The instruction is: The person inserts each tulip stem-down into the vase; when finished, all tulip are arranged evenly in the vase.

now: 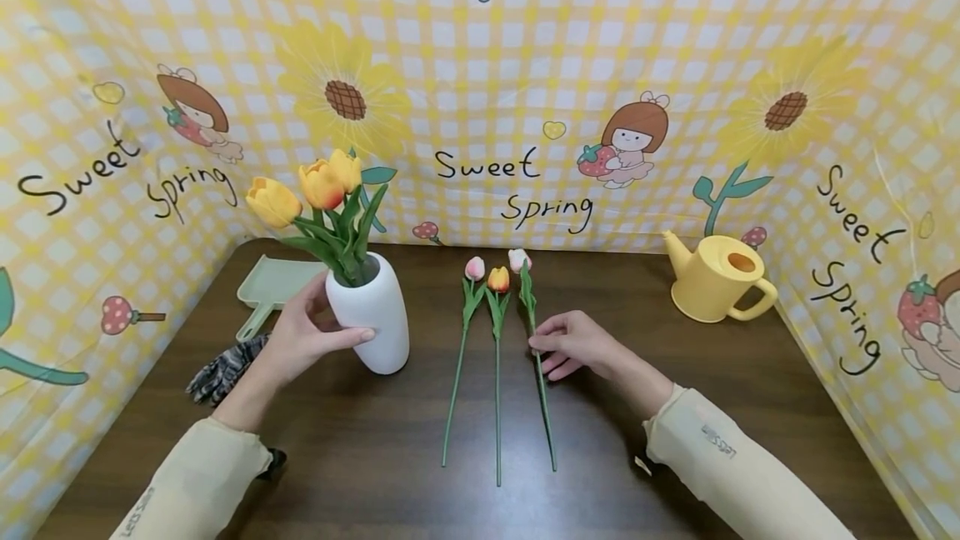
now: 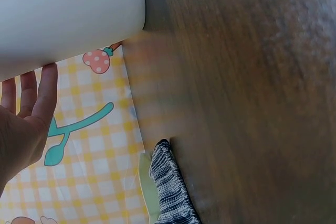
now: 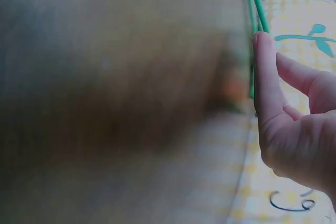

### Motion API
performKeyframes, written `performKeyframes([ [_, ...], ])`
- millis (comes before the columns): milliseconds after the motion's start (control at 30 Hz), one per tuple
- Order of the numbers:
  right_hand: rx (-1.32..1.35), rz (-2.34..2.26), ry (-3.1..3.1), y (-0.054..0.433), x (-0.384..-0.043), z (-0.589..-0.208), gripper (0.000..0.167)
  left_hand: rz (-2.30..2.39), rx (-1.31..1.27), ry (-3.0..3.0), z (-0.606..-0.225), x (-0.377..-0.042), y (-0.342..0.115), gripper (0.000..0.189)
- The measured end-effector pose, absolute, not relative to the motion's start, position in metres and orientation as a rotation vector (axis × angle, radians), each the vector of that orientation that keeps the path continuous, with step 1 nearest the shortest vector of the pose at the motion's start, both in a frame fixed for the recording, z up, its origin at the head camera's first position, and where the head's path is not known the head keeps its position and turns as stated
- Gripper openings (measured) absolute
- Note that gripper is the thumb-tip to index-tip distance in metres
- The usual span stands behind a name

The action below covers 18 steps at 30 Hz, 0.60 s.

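A white vase [image 1: 378, 315] stands upright on the left half of the table, holding several yellow-orange tulips [image 1: 324, 183]. My left hand [image 1: 306, 330] grips its left side, thumb across the front and fingers behind; the left wrist view shows fingertips against the vase wall. To the right lie three long-stemmed tulips: a pink one [image 1: 475, 270], an orange-yellow one [image 1: 498, 280] and a pale pink-white one [image 1: 528, 294]. My right hand [image 1: 576, 346] pinches the pale tulip's stem below its leaves. Part of that grip is hidden, and the right wrist view is blurred.
On the right at the back stands a yellow watering can [image 1: 712, 282]. A pale green dustpan [image 1: 273, 283] and a dark knitted glove [image 1: 225, 369] lie left of the vase. A checked cloth [image 1: 480, 107] rises behind the table [image 1: 360, 465] and at both sides.
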State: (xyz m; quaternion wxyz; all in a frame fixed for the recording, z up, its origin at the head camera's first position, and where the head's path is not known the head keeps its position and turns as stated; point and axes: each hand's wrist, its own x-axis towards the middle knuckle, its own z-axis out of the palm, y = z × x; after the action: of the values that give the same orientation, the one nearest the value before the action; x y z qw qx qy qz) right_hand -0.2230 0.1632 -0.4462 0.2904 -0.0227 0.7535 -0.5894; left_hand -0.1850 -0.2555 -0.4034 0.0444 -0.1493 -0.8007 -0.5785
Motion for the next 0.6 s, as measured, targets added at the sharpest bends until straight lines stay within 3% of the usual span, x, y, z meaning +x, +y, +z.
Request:
performKeyframes([
  [367, -0.13, -1.689, 1.993, 0.201, -0.211, -0.41, 0.039, -1.764, -0.441, -2.457, -0.403, -0.184, -0.255, 0.085],
  [600, -0.189, -1.78, 1.96, 0.22, -0.199, -0.401, 0.037, -1.771, -0.45, -2.455, -0.403, -0.185, -0.255, 0.085],
])
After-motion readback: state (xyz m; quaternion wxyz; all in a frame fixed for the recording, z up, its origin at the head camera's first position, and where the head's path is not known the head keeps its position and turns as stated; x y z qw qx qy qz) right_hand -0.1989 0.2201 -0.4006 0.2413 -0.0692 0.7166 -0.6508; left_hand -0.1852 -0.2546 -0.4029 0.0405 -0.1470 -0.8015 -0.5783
